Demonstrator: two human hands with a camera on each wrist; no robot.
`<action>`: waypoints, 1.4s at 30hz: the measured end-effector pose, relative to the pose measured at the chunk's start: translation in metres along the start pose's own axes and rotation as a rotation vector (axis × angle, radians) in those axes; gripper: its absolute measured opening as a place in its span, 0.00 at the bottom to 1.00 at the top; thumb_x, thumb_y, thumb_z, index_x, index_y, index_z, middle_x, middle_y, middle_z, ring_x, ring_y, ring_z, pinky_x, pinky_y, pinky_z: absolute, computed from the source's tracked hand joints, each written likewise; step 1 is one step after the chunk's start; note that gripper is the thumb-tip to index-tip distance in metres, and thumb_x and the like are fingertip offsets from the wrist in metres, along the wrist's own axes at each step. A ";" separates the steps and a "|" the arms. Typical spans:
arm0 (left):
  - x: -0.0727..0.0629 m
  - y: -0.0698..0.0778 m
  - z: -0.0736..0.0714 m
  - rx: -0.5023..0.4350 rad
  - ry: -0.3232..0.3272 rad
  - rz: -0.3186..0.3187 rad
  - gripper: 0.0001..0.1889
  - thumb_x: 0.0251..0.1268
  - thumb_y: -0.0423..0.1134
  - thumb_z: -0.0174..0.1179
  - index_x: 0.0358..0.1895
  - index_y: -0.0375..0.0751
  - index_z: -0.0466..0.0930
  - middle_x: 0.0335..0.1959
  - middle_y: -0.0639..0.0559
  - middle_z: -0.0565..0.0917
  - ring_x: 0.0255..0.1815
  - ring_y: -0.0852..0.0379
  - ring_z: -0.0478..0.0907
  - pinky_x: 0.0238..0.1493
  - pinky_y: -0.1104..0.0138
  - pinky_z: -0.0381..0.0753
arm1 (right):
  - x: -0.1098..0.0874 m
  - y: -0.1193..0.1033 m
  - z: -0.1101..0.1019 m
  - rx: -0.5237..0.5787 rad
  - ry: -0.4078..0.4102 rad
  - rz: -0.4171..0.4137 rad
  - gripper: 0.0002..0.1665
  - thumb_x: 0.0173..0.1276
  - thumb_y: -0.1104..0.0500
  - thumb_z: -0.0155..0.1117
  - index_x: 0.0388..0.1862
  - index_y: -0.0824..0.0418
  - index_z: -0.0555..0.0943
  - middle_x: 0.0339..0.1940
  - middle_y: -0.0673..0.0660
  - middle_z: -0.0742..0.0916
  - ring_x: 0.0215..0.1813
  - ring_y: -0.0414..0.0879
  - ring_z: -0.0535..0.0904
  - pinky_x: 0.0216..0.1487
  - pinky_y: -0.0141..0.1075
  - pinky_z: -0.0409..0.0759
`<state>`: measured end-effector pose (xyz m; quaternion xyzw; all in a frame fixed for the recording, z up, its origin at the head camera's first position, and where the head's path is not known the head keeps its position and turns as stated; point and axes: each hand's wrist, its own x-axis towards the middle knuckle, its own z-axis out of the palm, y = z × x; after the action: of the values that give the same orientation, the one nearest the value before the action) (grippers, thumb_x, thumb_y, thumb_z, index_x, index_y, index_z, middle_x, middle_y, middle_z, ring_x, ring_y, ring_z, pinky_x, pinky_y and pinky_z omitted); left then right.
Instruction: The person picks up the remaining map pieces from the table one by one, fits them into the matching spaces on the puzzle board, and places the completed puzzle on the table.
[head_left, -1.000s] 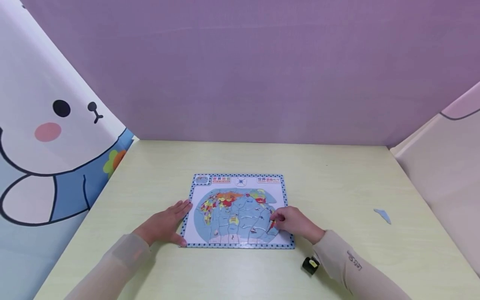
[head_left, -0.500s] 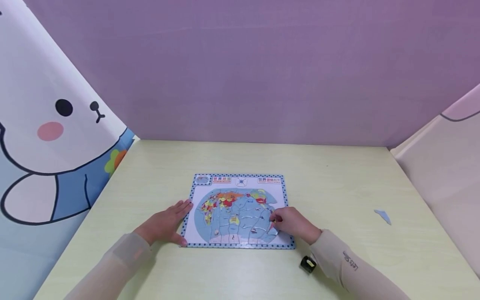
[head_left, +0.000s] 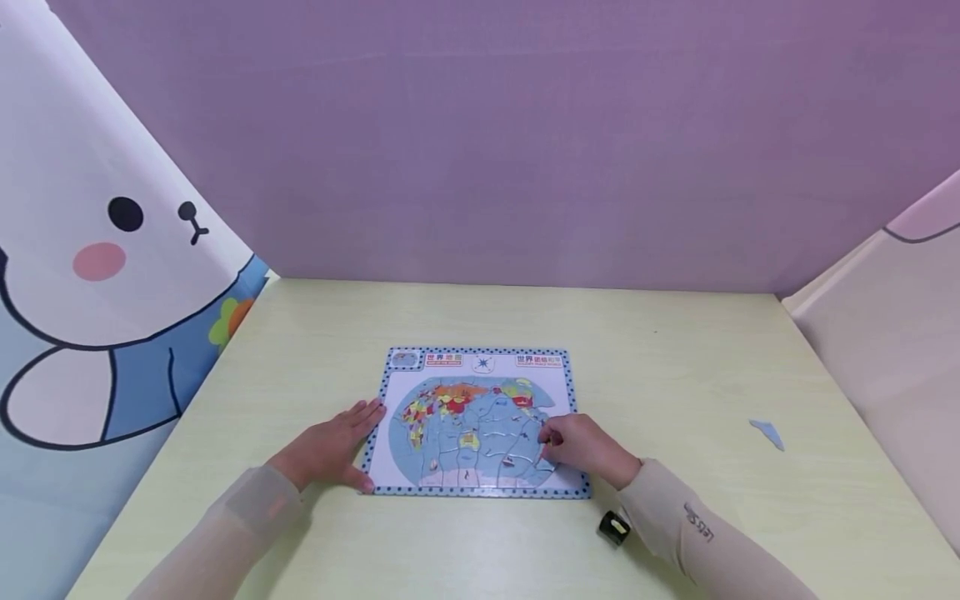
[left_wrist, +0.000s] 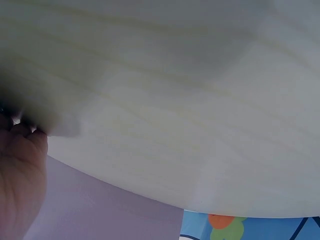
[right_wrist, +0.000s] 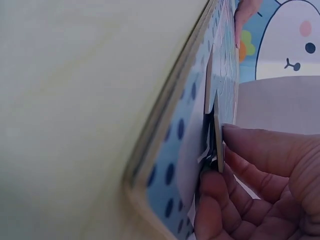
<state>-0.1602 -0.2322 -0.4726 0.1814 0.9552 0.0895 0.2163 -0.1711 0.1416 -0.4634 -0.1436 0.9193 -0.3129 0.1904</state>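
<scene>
A world-map jigsaw puzzle board (head_left: 471, 492) with a blue dotted border lies flat on the table. My left hand (head_left: 333, 446) rests at its left edge, fingers spread and straight. In the left wrist view only part of the left hand (left_wrist: 22, 175) shows, at the left side. Over the map's right side, my right hand (head_left: 585, 446) pinches a thin puzzle piece. From the right wrist view, the piece (right_wrist: 219, 137) stands tilted just off the board's surface, with the right thumb (right_wrist: 260, 147) on one face and fingertips behind it. Its printed side is mostly hidden.
A loose light-blue puzzle piece (head_left: 767, 434) lies on the table (head_left: 675, 358) to the right. A small black device (head_left: 614, 527) sits beside the right wrist. A purple backdrop (head_left: 495, 150) rises behind the table, with a cartoon-printed cloth (head_left: 142, 275) at left.
My right hand has turned slightly, and the red part of the pinched piece seen earlier is now hidden. The black device has shifted a little left. The left hand stays in place.
</scene>
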 end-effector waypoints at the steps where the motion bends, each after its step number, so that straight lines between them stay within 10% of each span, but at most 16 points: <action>1: 0.000 0.000 0.000 -0.001 -0.001 0.000 0.59 0.42 0.60 0.73 0.75 0.37 0.49 0.77 0.42 0.50 0.76 0.40 0.44 0.70 0.46 0.55 | 0.000 0.000 0.000 -0.001 0.001 0.000 0.03 0.61 0.67 0.68 0.33 0.61 0.84 0.23 0.50 0.77 0.31 0.44 0.72 0.32 0.34 0.71; 42: -0.001 0.003 -0.002 0.013 -0.004 0.002 0.59 0.43 0.60 0.73 0.75 0.36 0.50 0.77 0.42 0.51 0.76 0.40 0.45 0.70 0.47 0.54 | 0.003 -0.003 0.002 -0.029 0.018 -0.002 0.07 0.55 0.66 0.73 0.31 0.61 0.83 0.23 0.50 0.77 0.30 0.44 0.71 0.33 0.35 0.71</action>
<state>-0.1592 -0.2304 -0.4701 0.1837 0.9552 0.0832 0.2168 -0.1724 0.1369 -0.4636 -0.1443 0.9253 -0.3011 0.1799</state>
